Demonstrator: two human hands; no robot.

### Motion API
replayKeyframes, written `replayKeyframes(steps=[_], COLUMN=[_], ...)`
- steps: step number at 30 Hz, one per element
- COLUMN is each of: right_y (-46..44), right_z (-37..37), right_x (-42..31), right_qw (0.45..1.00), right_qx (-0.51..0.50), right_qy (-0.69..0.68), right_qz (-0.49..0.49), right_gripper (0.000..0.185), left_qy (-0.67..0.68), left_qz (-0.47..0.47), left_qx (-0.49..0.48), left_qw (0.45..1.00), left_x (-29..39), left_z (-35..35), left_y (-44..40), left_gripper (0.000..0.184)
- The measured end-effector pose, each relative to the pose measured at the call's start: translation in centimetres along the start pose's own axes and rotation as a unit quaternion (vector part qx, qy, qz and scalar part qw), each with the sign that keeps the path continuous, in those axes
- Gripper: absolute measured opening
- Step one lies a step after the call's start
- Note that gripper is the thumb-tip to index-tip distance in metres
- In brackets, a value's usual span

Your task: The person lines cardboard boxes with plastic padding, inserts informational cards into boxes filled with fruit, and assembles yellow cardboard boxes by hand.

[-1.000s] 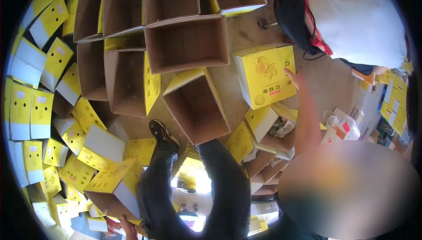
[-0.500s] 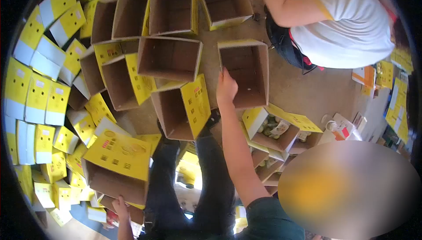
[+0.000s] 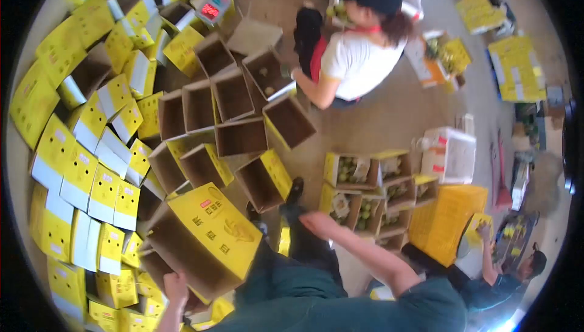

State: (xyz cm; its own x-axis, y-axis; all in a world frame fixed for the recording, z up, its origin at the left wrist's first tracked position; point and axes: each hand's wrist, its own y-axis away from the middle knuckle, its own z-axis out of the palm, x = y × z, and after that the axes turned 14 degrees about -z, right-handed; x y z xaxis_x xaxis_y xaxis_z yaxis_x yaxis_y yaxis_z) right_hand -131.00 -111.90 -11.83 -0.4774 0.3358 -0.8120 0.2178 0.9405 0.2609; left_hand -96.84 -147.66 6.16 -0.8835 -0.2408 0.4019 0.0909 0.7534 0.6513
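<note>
My left hand [image 3: 176, 286] is closed on the lower rim of a large cardboard box [image 3: 216, 228], which tilts beside my legs with its yellow printed side up. Its brown inside shows. My right hand [image 3: 317, 225] is held out over my dark trouser leg, slightly blurred, fingers loosely apart and nothing seen in them. Closest to it, by my shoe, is an open box [image 3: 263, 186] with a yellow side. Farther off, another open box [image 3: 289, 121] stands at the end of a group of open brown boxes [image 3: 241, 137].
Yellow and white boxes [image 3: 79, 165] are piled along the left. Boxes filled with round green produce [image 3: 353, 171] stand at right, near a white foam box [image 3: 453, 155] and a yellow crate [image 3: 447, 222]. A person in white [image 3: 359, 64] crouches ahead; another person [image 3: 496, 286] is at lower right.
My right hand has let go of the open box's rim and drawn back toward my body. My left hand stays at the large box. The view has shifted, showing more floor and people.
</note>
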Motion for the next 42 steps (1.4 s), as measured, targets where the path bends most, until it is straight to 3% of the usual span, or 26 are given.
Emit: replayKeyframes(steps=[2, 3, 5, 7, 8, 9, 10, 11, 13, 14, 16, 17, 19, 21, 23, 24, 25, 26, 27, 32, 34, 35, 36, 38, 41, 42], right_y=[3.8, 6.5, 7.4, 7.4, 7.4, 7.5, 8.0, 8.7, 11.5, 11.9, 11.4, 10.7, 6.6, 3.0, -1.2, -3.1, -5.1, -6.4, -7.2, -8.0, -7.0, -6.1, -4.2, 0.9, 10.5, 14.0], right_z=[-3.1, -4.9, -6.1, -8.2, -9.2, -10.5, -11.3, -9.5, -7.6, -6.6, -5.1, -5.9, -6.8, -10.1, -11.6, -11.4, -10.9, -10.2, -9.1, -2.2, -2.3, -3.0, -4.2, -6.8, -10.8, -10.8], right_x=[-5.4, -6.8, -10.1, -13.1, -16.6, -19.9, -22.2, -21.2, -20.6, -22.7, -23.7, -24.6, -25.9, -32.9, -35.8, -36.2, -36.2, -36.5, -36.8, -37.9, -38.0, -38.2, -40.1, -45.7, -52.6, -53.5], right_qw=[0.991, 0.980, 0.984, 0.986, 0.962, 0.920, 0.879, 0.812, 0.850, 0.830, 0.819, 0.834, 0.844, 0.850, 0.869, 0.855, 0.869, 0.865, 0.880, 0.945, 0.948, 0.947, 0.944, 0.913, 0.767, 0.722], right_qx=[-0.100, -0.152, -0.122, 0.019, 0.258, 0.380, 0.449, 0.564, 0.491, 0.528, 0.553, 0.539, 0.531, 0.520, 0.458, 0.451, 0.420, 0.405, 0.364, 0.180, 0.182, 0.181, 0.190, 0.321, 0.510, 0.624], right_qy=[0.041, 0.060, 0.085, 0.140, 0.072, 0.061, -0.035, -0.068, 0.076, -0.055, -0.099, -0.064, -0.010, -0.010, 0.052, 0.097, 0.096, 0.130, 0.136, 0.154, 0.152, 0.157, 0.174, 0.070, 0.337, 0.037], right_qz=[0.079, 0.114, 0.102, 0.087, 0.057, 0.074, 0.158, 0.134, 0.173, 0.168, 0.115, 0.101, 0.080, -0.082, -0.179, -0.236, -0.244, -0.267, -0.272, -0.224, -0.214, -0.215, -0.208, -0.240, -0.193, -0.296], right_gripper=[0.028, 0.030, 0.033, 0.032, 0.030, 0.026, 0.025, 0.025, 0.026, 0.026, 0.025, 0.025, 0.020, 0.021, 0.023, 0.023, 0.022, 0.022, 0.024, 0.022, 0.023, 0.023, 0.020, 0.022, 0.024, 0.036], left_qy=[-0.174, -0.147, -0.176, -0.139, -0.097, -0.030, 0.027, 0.157, 0.212, 0.225, 0.215, 0.184, 0.062, 0.150, -0.015, -0.052, -0.051, -0.156, -0.125, -0.215, -0.212, -0.223, -0.243, -0.268, -0.288, -0.276], left_qz=[0.089, 0.104, 0.126, 0.177, 0.177, 0.196, 0.229, 0.087, 0.124, 0.141, 0.113, 0.107, 0.197, 0.163, 0.219, 0.290, 0.286, 0.370, 0.443, 0.519, 0.539, 0.500, 0.507, 0.504, 0.471, 0.463], left_qx=[-0.020, -0.035, -0.015, 0.017, 0.006, 0.016, -0.014, -0.102, -0.064, -0.065, 0.021, 0.035, -0.053, -0.165, -0.095, -0.011, -0.039, -0.030, -0.012, -0.021, -0.033, -0.057, -0.054, -0.075, -0.142, -0.139], left_qw=[0.980, 0.983, 0.976, 0.974, 0.979, 0.980, 0.973, 0.978, 0.967, 0.962, 0.970, 0.977, 0.977, 0.961, 0.971, 0.956, 0.956, 0.916, 0.888, 0.827, 0.815, 0.835, 0.825, 0.818, 0.821, 0.831], left_x=[2.3, 1.0, 1.5, 2.2, 0.9, -0.9, 0.0, 5.0, 8.6, 8.4, 7.5, 8.9, 10.3, 9.9, 12.4, 14.6, 15.0, 15.2, 14.9, 15.1, 15.4, 15.5, 16.2, 16.5, 17.1, 16.7], left_z=[-4.0, -3.1, -2.6, -0.9, 0.1, 1.3, 1.9, -0.2, -1.5, -0.8, -0.5, -1.3, -3.2, -0.4, -0.1, -1.9, -1.4, -0.5, 0.9, 1.9, 2.5, 2.6, 2.2, 1.5, 1.5, 1.8], left_y=[-1.4, -2.0, -3.7, -4.5, -6.2, -8.1, -9.2, -2.8, 1.4, 0.3, -3.4, -2.8, -3.4, -11.4, -10.6, -1.7, -1.4, -3.8, -4.5, -0.6, -0.2, 0.6, 2.0, 3.4, 3.7, 3.5], left_gripper=[0.041, 0.042, 0.042, 0.040, 0.036, 0.033, 0.029, 0.022, 0.026, 0.026, 0.015, 0.019, 0.025, 0.031, 0.037, 0.041, 0.044, 0.048, 0.049, 0.043, 0.044, 0.046, 0.045, 0.046, 0.048, 0.048])
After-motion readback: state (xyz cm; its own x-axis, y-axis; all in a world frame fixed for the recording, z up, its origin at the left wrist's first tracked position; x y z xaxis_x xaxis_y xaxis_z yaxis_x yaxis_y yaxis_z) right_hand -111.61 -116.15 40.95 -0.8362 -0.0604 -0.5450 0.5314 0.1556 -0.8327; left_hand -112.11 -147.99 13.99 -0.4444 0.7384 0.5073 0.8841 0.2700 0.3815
